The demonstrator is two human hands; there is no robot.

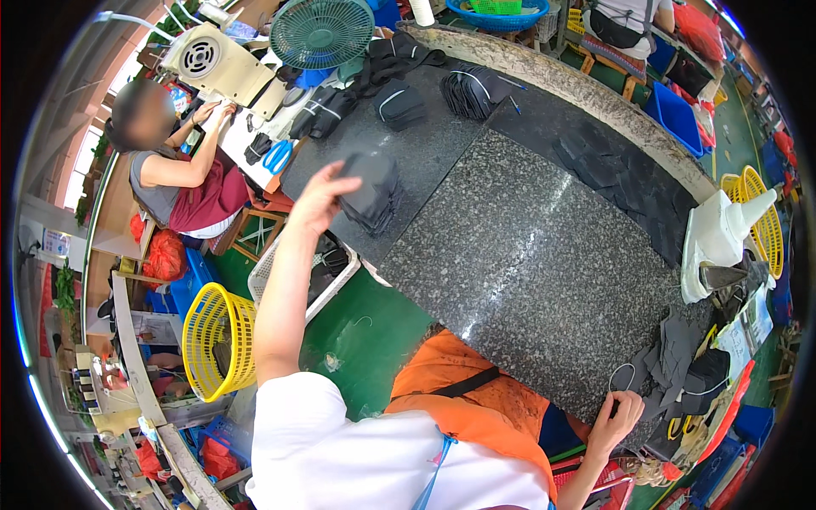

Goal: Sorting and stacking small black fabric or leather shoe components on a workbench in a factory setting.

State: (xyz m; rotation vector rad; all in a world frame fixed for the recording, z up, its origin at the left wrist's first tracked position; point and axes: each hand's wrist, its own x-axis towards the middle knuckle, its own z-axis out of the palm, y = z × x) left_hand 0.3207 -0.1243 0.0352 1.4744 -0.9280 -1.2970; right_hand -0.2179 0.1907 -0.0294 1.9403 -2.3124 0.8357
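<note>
At the table's left side, my left hand [321,201] reaches over a stack of dark grey fabric pieces [371,197]. Its fingers are stretched apart and overlap the edge of the slightly blurred top piece. My right hand [619,416] is low at the right table edge, fingers bent together at a thin white loop band [623,365]. Beside that hand lie loose dark fabric pieces [670,353] and a banded dark bundle [705,374]. More bundles with white bands, such as one dark bundle [474,92], sit along the far side.
A speckled stone tabletop [501,246] spans the middle. Flat dark pieces [616,174] cover its far right; a white machine part [718,238] stands beyond. Left are a yellow basket [218,340], a white crate [340,280], a green fan [321,32], blue-handled scissors [278,156] and a seated person [183,166].
</note>
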